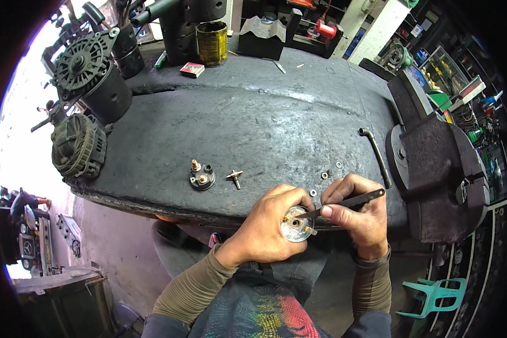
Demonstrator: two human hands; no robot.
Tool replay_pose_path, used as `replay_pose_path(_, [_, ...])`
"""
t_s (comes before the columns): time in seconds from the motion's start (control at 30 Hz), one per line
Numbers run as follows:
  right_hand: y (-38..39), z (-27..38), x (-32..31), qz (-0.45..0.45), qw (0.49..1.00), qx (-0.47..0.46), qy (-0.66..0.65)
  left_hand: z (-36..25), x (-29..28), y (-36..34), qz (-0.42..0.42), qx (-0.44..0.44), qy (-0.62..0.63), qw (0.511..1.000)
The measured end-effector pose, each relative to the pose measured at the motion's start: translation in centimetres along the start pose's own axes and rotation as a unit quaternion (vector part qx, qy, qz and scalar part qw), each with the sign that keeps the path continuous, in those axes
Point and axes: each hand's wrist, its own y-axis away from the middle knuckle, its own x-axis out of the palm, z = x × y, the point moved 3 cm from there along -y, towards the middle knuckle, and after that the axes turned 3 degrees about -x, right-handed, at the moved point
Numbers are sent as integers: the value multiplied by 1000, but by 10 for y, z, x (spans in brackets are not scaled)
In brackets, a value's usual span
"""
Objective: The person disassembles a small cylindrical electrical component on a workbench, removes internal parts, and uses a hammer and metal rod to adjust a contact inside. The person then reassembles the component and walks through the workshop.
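Note:
My left hand [269, 228] is wrapped round a round metal solenoid housing [296, 230], its open end up and small brass-coloured tabs showing inside. In my right hand [355, 211] a dark, thin hacksaw blade [359, 200] is pinched between thumb and fingers. The blade's tip reaches the housing's rim or inside; exact contact I cannot tell. To the left on the bench lie a black solenoid cap [202, 179] with copper bolts and a small T-shaped contact plunger [235, 178]. Close to my right hand are a washer [313, 192], a nut [324, 176] and a small spring [330, 173].
The dark workbench [253, 129] carries an L-shaped wrench [376, 158] and a large vise [439, 169] at right. Alternator parts [79, 143] stand at left. A matchbox [192, 70] and a yellow can [212, 45] are at the back. A green plastic stool [436, 296] stands below right.

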Motion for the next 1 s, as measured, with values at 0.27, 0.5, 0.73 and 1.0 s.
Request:
replay_pose_path(0.27, [-2, -1, 4, 58, 998, -8, 17, 1, 0, 0, -2, 18, -11, 1000])
replay_pose_path(0.5, [-4, -5, 1, 60, 998, 3, 10, -1, 0, 0, 2, 9, -2, 1000])
replay_pose_path(0.73, [-5, -3, 4, 93, 995, -15, 27, -1, 0, -1, 1, 5, -1, 1000])
replay_pose_path(1.0, [-2, -5, 2, 25, 998, 47, -17, 3, 1, 0, -7, -2, 1, 1000])
